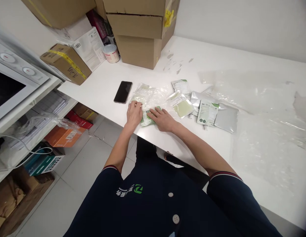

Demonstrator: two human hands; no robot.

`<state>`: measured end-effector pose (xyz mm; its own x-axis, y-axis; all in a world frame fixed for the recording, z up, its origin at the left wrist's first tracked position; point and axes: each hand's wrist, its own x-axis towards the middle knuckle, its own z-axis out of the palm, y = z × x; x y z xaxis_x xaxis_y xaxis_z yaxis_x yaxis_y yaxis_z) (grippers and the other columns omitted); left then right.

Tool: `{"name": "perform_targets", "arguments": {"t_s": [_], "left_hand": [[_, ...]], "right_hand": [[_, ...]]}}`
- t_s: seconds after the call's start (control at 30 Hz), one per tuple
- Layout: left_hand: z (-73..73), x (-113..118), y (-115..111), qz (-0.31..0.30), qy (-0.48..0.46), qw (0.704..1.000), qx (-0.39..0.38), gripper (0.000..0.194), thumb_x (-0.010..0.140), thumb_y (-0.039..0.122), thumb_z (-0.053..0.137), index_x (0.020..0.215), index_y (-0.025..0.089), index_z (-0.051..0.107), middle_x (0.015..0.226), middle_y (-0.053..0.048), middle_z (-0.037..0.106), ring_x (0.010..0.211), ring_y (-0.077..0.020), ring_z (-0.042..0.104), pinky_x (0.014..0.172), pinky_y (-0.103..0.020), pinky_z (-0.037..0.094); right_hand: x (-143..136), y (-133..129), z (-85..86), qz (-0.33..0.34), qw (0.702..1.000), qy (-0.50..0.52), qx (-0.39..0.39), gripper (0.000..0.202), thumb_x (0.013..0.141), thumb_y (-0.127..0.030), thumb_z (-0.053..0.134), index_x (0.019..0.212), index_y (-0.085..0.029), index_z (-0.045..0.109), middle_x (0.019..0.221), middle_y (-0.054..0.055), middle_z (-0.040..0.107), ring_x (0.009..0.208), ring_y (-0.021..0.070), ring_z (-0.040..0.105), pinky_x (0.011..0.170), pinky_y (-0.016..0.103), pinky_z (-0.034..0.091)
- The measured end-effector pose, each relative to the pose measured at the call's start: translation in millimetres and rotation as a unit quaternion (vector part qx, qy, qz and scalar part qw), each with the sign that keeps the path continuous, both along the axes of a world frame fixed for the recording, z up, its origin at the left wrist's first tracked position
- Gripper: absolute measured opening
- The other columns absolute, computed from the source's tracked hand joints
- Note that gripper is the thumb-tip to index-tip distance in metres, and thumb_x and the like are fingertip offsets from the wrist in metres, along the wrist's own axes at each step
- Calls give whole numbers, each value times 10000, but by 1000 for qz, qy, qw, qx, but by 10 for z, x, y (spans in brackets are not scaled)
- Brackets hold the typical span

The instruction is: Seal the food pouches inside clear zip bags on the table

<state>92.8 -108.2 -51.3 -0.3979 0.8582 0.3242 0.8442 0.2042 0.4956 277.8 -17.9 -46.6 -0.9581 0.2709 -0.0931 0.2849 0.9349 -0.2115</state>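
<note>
Both my hands are at the table's front edge, over a crinkled clear plastic bag (pixel 155 95). My left hand (pixel 134 113) has its fingers curled in on the bag's near left side. Lying on a green-and-white packet (pixel 146 119), my right hand (pixel 164 120) has its fingers stretched out. The packet seems to be in or under the clear plastic; I cannot tell which. Right of the bag lie a pouch with a pale green panel (pixel 182 108), a white-and-green pouch (pixel 207 112), a silver pouch (pixel 226 118) and another printed pouch (pixel 181 87).
A black phone (pixel 123 92) lies left of the bag. Stacked cardboard boxes (pixel 139 49) and a round tub (pixel 111 53) stand at the back. Large clear plastic sheeting (pixel 268 131) covers the table's right side. A microwave (pixel 17 70) sits on shelving at left.
</note>
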Motion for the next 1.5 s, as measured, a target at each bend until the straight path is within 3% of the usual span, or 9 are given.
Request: {"name": "perform_targets", "arguments": {"t_s": [0.13, 0.27, 0.47, 0.57, 0.7, 0.9, 1.03, 1.2, 1.5], "left_hand": [[70, -137, -364, -177, -51, 979, -82, 386, 994, 336, 374, 1277, 221, 611, 1344, -90, 602, 1325, -265, 479, 1118, -453, 382], [138, -48, -784, -228, -49, 960, -157, 785, 801, 656, 642, 1451, 251, 468, 1511, -120, 463, 1440, -376, 310, 1132, -534, 330], [-14, 383, -984, -80, -114, 987, -74, 428, 913, 581, 524, 1022, 206, 699, 974, -78, 722, 948, -237, 629, 859, -374, 497], [-8, 440, -882, 15, -168, 979, -117, 398, 908, 579, 518, 905, 210, 668, 759, -26, 687, 710, -186, 628, 672, -295, 472], [65, 351, -673, 82, -186, 966, -162, 361, 865, 574, 572, 959, 227, 602, 701, -9, 668, 645, -191, 622, 613, -285, 439], [142, 241, -571, 93, -111, 963, -226, 429, 854, 607, 575, 1037, 222, 531, 733, -58, 681, 743, -264, 653, 666, -336, 464], [176, 202, -458, 59, 52, 992, -103, 354, 918, 511, 532, 1016, 176, 591, 969, -161, 664, 1016, -334, 590, 842, -432, 473], [96, 257, -69, -77, 16, 993, -89, 325, 958, 368, 506, 1166, 136, 598, 1155, -174, 596, 1138, -320, 547, 1008, -464, 426], [123, 814, 106, -115, -43, 960, -251, 383, 868, 496, 615, 1034, 153, 580, 963, -150, 675, 898, -310, 646, 756, -383, 468]], "right_hand": [[39, -4, 102, 20, 1000, -8, -12, 675, 855, -132, 413, 1527, -172, 359, 1604, 132, 313, 1452, 378, 309, 1067, 583, 380], [208, -6, 375, 58, 993, -41, -95, 609, 899, -209, 391, 1507, -187, 414, 1551, 115, 417, 1368, 356, 450, 979, 543, 466], [229, 106, 816, 70, 969, -76, -223, 446, 929, -222, 409, 1314, -236, 636, 1198, 54, 715, 1015, 242, 672, 819, 382, 530], [79, 185, 877, 10, 990, -26, -137, 417, 931, -217, 449, 1303, -199, 636, 1168, 90, 717, 1008, 266, 660, 820, 399, 506], [-41, 46, 782, -83, 993, 83, 28, 397, 980, -199, 389, 1295, -147, 625, 1283, 148, 654, 1153, 322, 589, 930, 487, 451], [13, -438, 168, -70, 996, 62, 4, 489, 1004, -426, 421, 1444, -228, 501, 1561, 104, 403, 1433, 379, 328, 1100, 614, 310], [66, -527, -187, -76, 995, 66, -15, 560, 990, -491, 435, 1508, -284, 401, 1623, 44, 289, 1500, 350, 196, 1167, 634, 188], [310, -524, -218, -28, 991, 126, -29, 539, 973, -546, 450, 1441, -284, 497, 1581, 58, 379, 1485, 335, 247, 1169, 619, 167], [1040, -563, -135, -53, 974, 196, -105, 260, 980, -371, 512, 1053, -305, 753, 1310, 15, 667, 1444, 251, 368, 1192, 565, 174]]}}
